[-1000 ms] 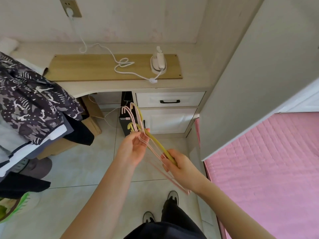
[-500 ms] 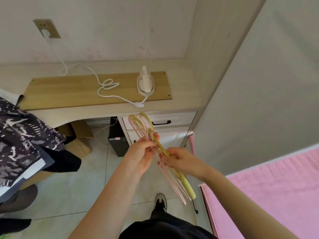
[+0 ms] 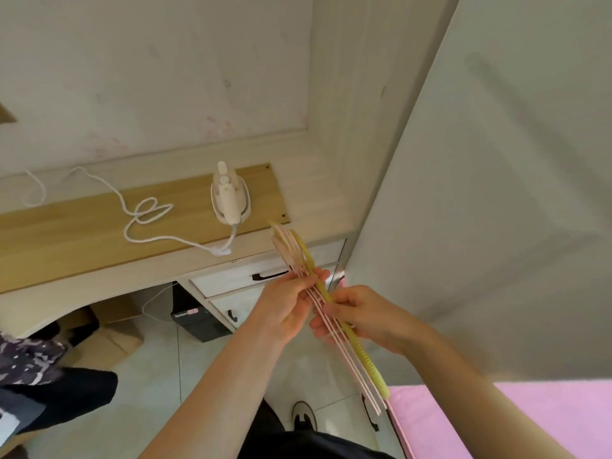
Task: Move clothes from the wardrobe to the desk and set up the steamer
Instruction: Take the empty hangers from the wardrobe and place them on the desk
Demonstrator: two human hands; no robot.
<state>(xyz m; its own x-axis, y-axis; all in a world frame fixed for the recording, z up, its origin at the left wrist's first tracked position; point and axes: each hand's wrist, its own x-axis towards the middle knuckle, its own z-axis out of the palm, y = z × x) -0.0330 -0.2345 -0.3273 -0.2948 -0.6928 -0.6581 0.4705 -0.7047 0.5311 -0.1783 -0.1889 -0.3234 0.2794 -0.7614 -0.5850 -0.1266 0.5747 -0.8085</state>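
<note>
Since half a second ago the head view has swung toward the wardrobe door (image 3: 496,193). The clothes (image 3: 29,359) have slid to the lower left edge, and the hangers (image 3: 367,362) lie flatter against one another than they did.

From the head camera, both hands are clamped on that bundle. The left hand (image 3: 284,309) has its fingers curled round the necks just below the hooks. The right hand (image 3: 361,318) grips the shoulders a little further down, just beside the left. Several thin pink hangers and one thicker yellow one make up the bundle. Its hooks point away past the left hand, and its lower ends trail back toward the person's body beyond the right hand.

The steamer (image 3: 229,200) stands on a wooden board (image 3: 66,240) on the desk (image 3: 314,193), beyond the left hand and to its left. Its cord (image 3: 145,217) loops across the board, and one bend reaches the desk's front edge near the hooks. The clothes are well apart from both hands, down to the left. The wardrobe door stands just to the right of the right hand.

The step looks like squaring up emptied hangers before putting them away. It would go best if the hooks were nested in one direction and the yellow hanger kept flush with the pink ones. One hand could then take the whole bundle at the necks, freeing the other. The hooks should stay clear of the cord bend, since a snag could drag the steamer.
</note>
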